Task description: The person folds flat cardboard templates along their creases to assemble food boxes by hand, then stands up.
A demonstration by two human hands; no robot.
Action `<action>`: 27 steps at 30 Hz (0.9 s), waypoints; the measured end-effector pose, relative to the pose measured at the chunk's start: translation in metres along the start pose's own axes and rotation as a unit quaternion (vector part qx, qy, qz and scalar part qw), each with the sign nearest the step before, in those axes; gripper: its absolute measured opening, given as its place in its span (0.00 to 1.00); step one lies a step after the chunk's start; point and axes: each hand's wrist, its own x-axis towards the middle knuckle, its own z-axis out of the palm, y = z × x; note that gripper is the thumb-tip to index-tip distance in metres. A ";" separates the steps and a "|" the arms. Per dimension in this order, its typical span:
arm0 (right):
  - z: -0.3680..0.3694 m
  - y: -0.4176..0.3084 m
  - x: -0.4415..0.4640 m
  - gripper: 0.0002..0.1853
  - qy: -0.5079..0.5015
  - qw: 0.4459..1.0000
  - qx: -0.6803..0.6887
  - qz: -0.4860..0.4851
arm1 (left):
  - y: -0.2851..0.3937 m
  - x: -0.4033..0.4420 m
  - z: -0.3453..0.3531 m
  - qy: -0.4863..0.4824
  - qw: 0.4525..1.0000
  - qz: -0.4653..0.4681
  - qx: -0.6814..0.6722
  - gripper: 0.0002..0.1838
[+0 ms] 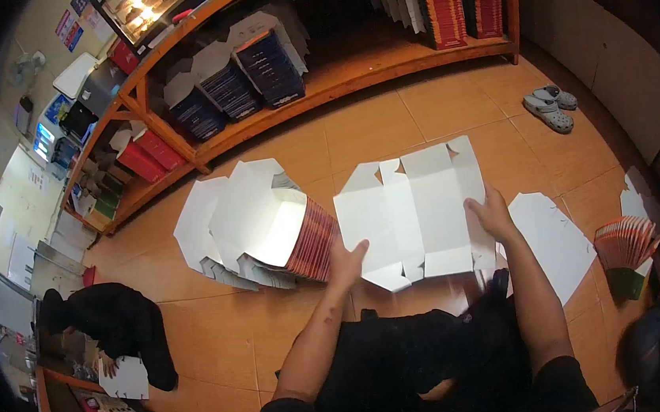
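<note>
An unfolded white cardboard box blank [440, 211] with cut notches and fold lines is held up in front of me, its plain side facing me. My left hand [347, 262] grips its lower left edge, the thumb on top and the other fingers hidden. At the right edge, my right hand [493, 214] is closed on the same blank. Just left of my left hand stands a stack of partly folded boxes [314, 243] with red-orange printed sides and white insides. To the right of my right hand, another flat white blank [554, 244] lies on the tiled floor.
A wooden shelf [358, 84] holds stacked dark blue boxes [269, 65] and red boxes [440, 11]. Grey clogs [549, 109] sit on the floor at right, above a fanned bundle of printed cartons [627, 242]. A person in black [127, 325] crouches at left over a white sheet.
</note>
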 end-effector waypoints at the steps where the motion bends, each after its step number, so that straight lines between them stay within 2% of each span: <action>1: 0.000 0.004 0.006 0.23 -0.001 1.000 -0.004 0.003 | 0.000 0.007 0.000 -0.010 1.000 -0.003 0.003 0.19; 4: 0.009 0.039 0.026 0.23 0.012 0.999 -0.048 -0.001 | -0.010 0.034 0.008 -0.017 0.999 -0.025 -0.018 0.21; 5: 0.012 0.059 0.031 0.23 0.053 0.997 -0.053 0.008 | -0.022 0.041 0.011 -0.010 0.999 -0.033 -0.014 0.22; 6: 0.014 0.078 0.035 0.23 0.093 0.994 -0.058 0.016 | -0.058 0.050 0.015 0.018 0.997 0.000 0.069 0.26; 7: 0.012 0.097 0.034 0.23 0.088 0.994 -0.062 0.015 | -0.086 0.051 0.016 0.023 0.998 -0.004 0.065 0.26; 9: 0.001 0.138 0.028 0.23 0.061 0.980 -0.140 0.128 | -0.144 0.047 0.019 -0.031 0.973 -0.029 0.227 0.37; 10: -0.001 0.160 0.027 0.23 0.056 0.980 -0.145 0.128 | -0.207 0.045 0.023 0.015 0.948 0.045 0.315 0.43; 11: -0.003 0.184 0.025 0.23 0.022 0.971 -0.197 0.131 | -0.199 0.041 0.021 0.016 0.950 0.039 0.310 0.43; 13: -0.012 0.195 0.022 0.23 -0.011 0.956 -0.257 0.138 | -0.162 0.036 0.014 -0.058 0.990 -0.103 0.077 0.32; 14: -0.014 0.191 0.021 0.24 -0.056 0.949 -0.293 0.100 | -0.162 0.035 0.019 -0.011 0.992 -0.070 0.102 0.30; 15: -0.015 0.185 0.020 0.25 -0.104 0.937 -0.327 0.064 | -0.182 0.042 0.021 -0.016 0.993 -0.074 0.093 0.30; 16: -0.015 0.153 0.021 0.24 -0.140 0.933 -0.271 0.190 | -0.217 0.055 0.023 -0.046 0.990 -0.084 0.103 0.29; 17: -0.017 0.156 0.018 0.24 -0.142 0.929 -0.280 0.195 | -0.237 0.061 0.028 -0.075 0.986 -0.095 0.112 0.28; 18: -0.017 0.161 0.019 0.24 -0.119 0.937 -0.274 0.183 | -0.193 0.053 0.028 -0.039 0.981 -0.101 0.162 0.23; 19: -0.016 0.163 0.021 0.24 -0.096 0.944 -0.268 0.169 | -0.185 0.052 0.029 -0.037 0.982 -0.105 0.155 0.23; 20: -0.013 0.139 0.011 0.28 -0.097 0.944 -0.264 0.172 | -0.181 0.053 0.028 -0.028 0.980 -0.077 0.183 0.21; 21: -0.009 0.166 0.010 0.32 -0.099 0.946 -0.236 0.200 | -0.181 0.053 0.027 -0.020 0.976 -0.050 0.212 0.19; 22: -0.004 0.186 0.012 0.33 -0.143 0.938 -0.217 0.229 | -0.218 0.062 0.033 -0.034 0.983 -0.072 0.167 0.16; 23: -0.003 0.196 0.011 0.34 -0.186 0.927 -0.196 0.259 | -0.199 0.059 0.035 -0.032 0.984 -0.075 0.160 0.16; 25: 0.015 0.196 -0.009 0.27 -0.091 0.930 -0.267 0.234 | -0.141 0.049 0.030 -0.098 0.973 -0.126 0.165 0.15; 26: 0.022 0.196 -0.016 0.27 -0.036 0.948 -0.272 0.164 | -0.187 0.052 0.042 -0.086 0.984 -0.103 0.118 0.17; 27: 0.023 0.200 -0.014 0.27 -0.038 0.948 -0.272 0.164 | -0.184 0.049 0.042 -0.084 0.984 -0.104 0.118 0.17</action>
